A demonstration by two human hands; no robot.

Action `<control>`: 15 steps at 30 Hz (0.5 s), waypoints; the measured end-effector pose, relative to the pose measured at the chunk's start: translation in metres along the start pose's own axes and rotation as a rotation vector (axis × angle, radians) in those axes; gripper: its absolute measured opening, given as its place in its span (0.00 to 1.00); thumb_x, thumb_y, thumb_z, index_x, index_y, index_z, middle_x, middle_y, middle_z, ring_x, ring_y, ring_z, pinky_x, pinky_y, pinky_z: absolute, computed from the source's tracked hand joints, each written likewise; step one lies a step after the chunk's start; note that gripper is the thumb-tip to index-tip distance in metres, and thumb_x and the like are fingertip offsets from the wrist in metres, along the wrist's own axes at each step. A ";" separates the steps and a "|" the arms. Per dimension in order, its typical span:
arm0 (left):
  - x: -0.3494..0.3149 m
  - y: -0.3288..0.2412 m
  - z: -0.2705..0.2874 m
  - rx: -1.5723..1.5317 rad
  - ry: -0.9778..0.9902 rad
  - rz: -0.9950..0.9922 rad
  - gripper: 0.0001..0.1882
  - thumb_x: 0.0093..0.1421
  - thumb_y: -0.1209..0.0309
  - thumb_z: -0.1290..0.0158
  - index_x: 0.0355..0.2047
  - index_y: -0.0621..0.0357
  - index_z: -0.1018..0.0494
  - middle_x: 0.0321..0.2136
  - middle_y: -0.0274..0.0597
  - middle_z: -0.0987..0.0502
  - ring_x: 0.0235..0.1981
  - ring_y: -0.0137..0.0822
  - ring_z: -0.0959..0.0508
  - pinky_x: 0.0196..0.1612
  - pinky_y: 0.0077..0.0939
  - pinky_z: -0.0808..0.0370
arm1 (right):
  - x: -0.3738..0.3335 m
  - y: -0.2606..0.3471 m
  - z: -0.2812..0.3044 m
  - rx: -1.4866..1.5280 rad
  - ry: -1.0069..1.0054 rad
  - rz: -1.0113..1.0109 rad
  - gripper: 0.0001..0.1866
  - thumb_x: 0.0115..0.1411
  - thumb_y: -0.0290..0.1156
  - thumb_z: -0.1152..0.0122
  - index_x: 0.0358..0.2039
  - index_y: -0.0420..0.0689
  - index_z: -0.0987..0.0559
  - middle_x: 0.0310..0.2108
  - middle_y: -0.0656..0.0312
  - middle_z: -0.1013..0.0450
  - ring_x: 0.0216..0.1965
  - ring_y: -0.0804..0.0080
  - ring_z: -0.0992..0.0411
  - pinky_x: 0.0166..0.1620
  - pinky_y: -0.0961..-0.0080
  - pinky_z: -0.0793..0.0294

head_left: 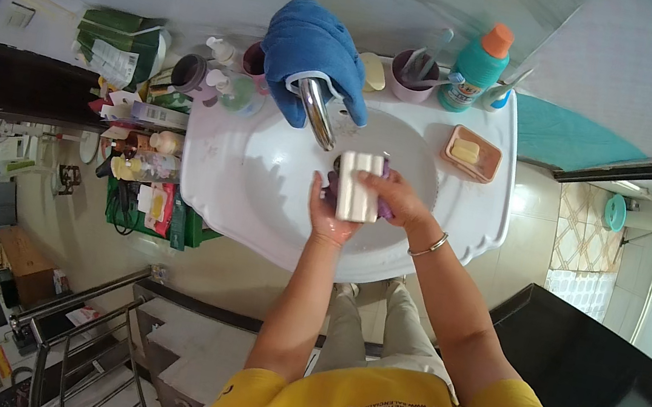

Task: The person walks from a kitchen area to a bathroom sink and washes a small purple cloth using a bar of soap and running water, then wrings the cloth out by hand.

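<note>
Over the sink basin [267, 185] I hold up a white rectangular block [358, 196] with lengthwise ridges. My right hand [400, 201] grips its right side, the thumb lying across the top face. From the near left, my left hand [332, 220] is closed around its lower end, the thumb standing up beside it and the fingers mostly hidden underneath. Something purple [384, 206] shows behind the block, between it and my right hand; its kind is hidden. Just beyond my hands is a chrome faucet [317, 114], with a blue cloth [313, 46] draped over its back.
Along the sink's back edge stand pump bottles [238, 94], a purple cup [413, 76] with toothbrushes and a teal bottle [473, 71] with an orange cap. A pink soap dish [471, 154] rests at the right. Left of the sink is a crowded shelf; a metal railing [89, 306] stands nearer me.
</note>
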State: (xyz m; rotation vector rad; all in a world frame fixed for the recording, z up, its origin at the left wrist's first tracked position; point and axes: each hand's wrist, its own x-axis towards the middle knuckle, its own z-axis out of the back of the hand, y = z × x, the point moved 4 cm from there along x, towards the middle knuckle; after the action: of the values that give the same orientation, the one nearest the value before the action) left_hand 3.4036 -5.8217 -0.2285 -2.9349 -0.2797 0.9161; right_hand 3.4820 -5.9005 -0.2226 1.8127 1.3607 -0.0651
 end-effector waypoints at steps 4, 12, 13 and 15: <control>-0.001 0.007 0.007 0.212 0.033 0.041 0.24 0.58 0.49 0.59 0.50 0.48 0.35 0.47 0.38 0.31 0.48 0.39 0.31 0.51 0.43 0.34 | -0.002 0.026 -0.012 -0.855 -0.290 0.578 0.30 0.49 0.39 0.35 0.48 0.36 0.34 0.40 0.52 0.29 0.41 0.65 0.29 0.44 0.71 0.29; 0.020 0.002 0.037 0.391 -0.087 -0.327 0.15 0.60 0.59 0.56 0.41 0.56 0.34 0.40 0.40 0.28 0.44 0.34 0.29 0.48 0.30 0.32 | -0.001 -0.017 -0.004 -0.810 -0.461 0.379 0.38 0.46 0.49 0.35 0.48 0.33 0.35 0.38 0.49 0.30 0.39 0.62 0.29 0.42 0.71 0.29; 0.016 0.003 0.033 0.442 -0.077 -0.359 0.17 0.60 0.57 0.57 0.41 0.57 0.33 0.41 0.41 0.28 0.44 0.36 0.28 0.49 0.33 0.31 | 0.004 -0.020 0.003 -0.658 -0.423 0.220 0.33 0.48 0.49 0.36 0.44 0.34 0.32 0.33 0.50 0.28 0.34 0.62 0.27 0.38 0.70 0.28; 0.004 0.000 0.027 0.397 -0.219 -0.301 0.17 0.60 0.57 0.58 0.41 0.56 0.33 0.42 0.42 0.29 0.45 0.38 0.29 0.50 0.35 0.32 | -0.001 -0.018 0.004 -0.189 -0.190 -0.023 0.26 0.48 0.47 0.36 0.40 0.40 0.30 0.31 0.58 0.29 0.32 0.72 0.29 0.36 0.72 0.28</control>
State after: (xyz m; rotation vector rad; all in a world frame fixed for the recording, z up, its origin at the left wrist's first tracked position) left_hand 3.3912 -5.8207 -0.2531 -2.3575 -0.4720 1.0970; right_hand 3.4687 -5.9030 -0.2354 1.5920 1.2117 -0.1142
